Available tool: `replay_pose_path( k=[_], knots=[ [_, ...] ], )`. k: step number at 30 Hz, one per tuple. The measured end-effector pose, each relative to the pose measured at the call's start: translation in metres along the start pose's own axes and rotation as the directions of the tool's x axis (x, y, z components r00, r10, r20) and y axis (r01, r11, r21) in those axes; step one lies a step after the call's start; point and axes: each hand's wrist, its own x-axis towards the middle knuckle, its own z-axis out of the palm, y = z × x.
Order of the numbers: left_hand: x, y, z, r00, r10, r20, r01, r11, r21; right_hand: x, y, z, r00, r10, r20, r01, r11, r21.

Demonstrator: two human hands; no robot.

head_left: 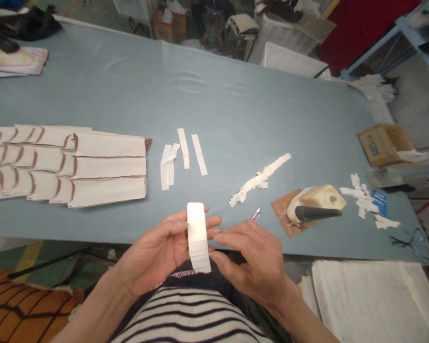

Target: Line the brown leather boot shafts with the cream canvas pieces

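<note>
My left hand [160, 247] is wrapped around a white roll of tape [198, 237], held on edge just in front of the table's near edge. My right hand [252, 259] is beside the roll with fingertips pinched at its side; small pink-handled snips [256, 214] stick out above that hand, and whether it grips them is hidden. Several cut white strips [183, 155] lie on the blue-grey table [236, 105] ahead of my hands. A longer crumpled strip [259, 179] lies to the right.
Rows of overlapping white pieces with brown trim [64, 164] cover the table's left. A glue pot with a black-handled brush [312, 207] sits on a brown pad at right, near paper scraps [364, 202], a cardboard box [384, 143] and eyeglasses [413, 238].
</note>
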Motion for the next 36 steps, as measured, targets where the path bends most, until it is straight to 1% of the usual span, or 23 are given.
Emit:
replay_pose_path(
  k=[3, 6, 8, 10, 11, 13, 15, 16, 19, 22, 26, 28, 30, 32, 34, 36],
  knots=[
    [-0.008, -0.002, -0.002, 0.999, 0.007, 0.034, -0.008, 0.999, 0.051, 0.008, 0.005, -0.002, 0.996, -0.084, 0.040, 0.087, 0.993, -0.085],
    [-0.016, -0.008, -0.001, 0.997, 0.031, 0.077, -0.040, 0.991, 0.128, 0.011, 0.005, 0.000, 0.989, -0.120, 0.089, 0.129, 0.985, -0.114],
    [-0.020, -0.013, -0.001, 0.993, 0.069, 0.091, -0.084, 0.981, 0.176, 0.011, 0.005, 0.005, 0.985, -0.131, 0.116, 0.144, 0.983, -0.114],
    [-0.020, -0.017, -0.001, 0.984, 0.148, 0.097, -0.168, 0.952, 0.256, 0.009, 0.006, 0.013, 0.982, -0.125, 0.140, 0.140, 0.985, -0.101],
    [-0.019, -0.019, -0.002, 0.974, 0.202, 0.098, -0.224, 0.919, 0.325, 0.007, 0.006, 0.018, 0.982, -0.116, 0.149, 0.132, 0.986, -0.100],
    [-0.015, -0.021, -0.005, 0.941, 0.323, 0.101, -0.330, 0.811, 0.483, 0.003, 0.009, 0.030, 0.984, -0.103, 0.144, 0.119, 0.987, -0.109],
    [-0.009, -0.022, -0.009, 0.907, 0.405, 0.112, -0.390, 0.710, 0.586, -0.001, 0.013, 0.042, 0.989, -0.094, 0.114, 0.108, 0.988, -0.115],
    [-0.006, -0.023, -0.012, 0.899, 0.422, 0.115, -0.401, 0.690, 0.602, -0.003, 0.014, 0.047, 0.991, -0.097, 0.090, 0.106, 0.988, -0.110],
    [-0.004, -0.026, -0.020, 0.891, 0.442, 0.105, -0.415, 0.699, 0.582, -0.007, 0.015, 0.052, 0.993, -0.106, 0.044, 0.109, 0.992, -0.063],
    [-0.010, -0.028, -0.023, 0.879, 0.465, 0.104, -0.433, 0.688, 0.582, -0.006, 0.011, 0.047, 0.993, -0.115, 0.033, 0.115, 0.993, 0.004],
    [-0.022, -0.025, -0.015, 0.877, 0.465, 0.118, -0.438, 0.674, 0.596, -0.001, 0.004, 0.037, 0.995, -0.095, 0.010, 0.093, 0.989, 0.113],
    [-0.025, -0.022, -0.009, 0.873, 0.475, 0.109, -0.435, 0.661, 0.611, 0.004, 0.003, 0.032, 0.996, -0.089, -0.023, 0.091, 0.991, 0.098],
    [-0.027, -0.019, -0.005, 0.877, 0.466, 0.116, -0.430, 0.655, 0.621, 0.009, 0.004, 0.028, 0.994, -0.106, -0.031, 0.107, 0.994, 0.038],
    [-0.027, -0.018, -0.004, 0.885, 0.445, 0.136, -0.420, 0.639, 0.645, 0.015, 0.005, 0.026, 0.990, -0.141, 0.025, 0.141, 0.990, 0.005],
    [-0.026, -0.017, -0.005, 0.890, 0.427, 0.159, -0.412, 0.606, 0.681, 0.018, 0.007, 0.025, 0.980, -0.169, 0.106, 0.166, 0.986, 0.032],
    [-0.026, -0.017, -0.007, 0.893, 0.415, 0.176, -0.407, 0.573, 0.711, 0.019, 0.009, 0.025, 0.971, -0.182, 0.157, 0.173, 0.983, 0.065]
  ],
)
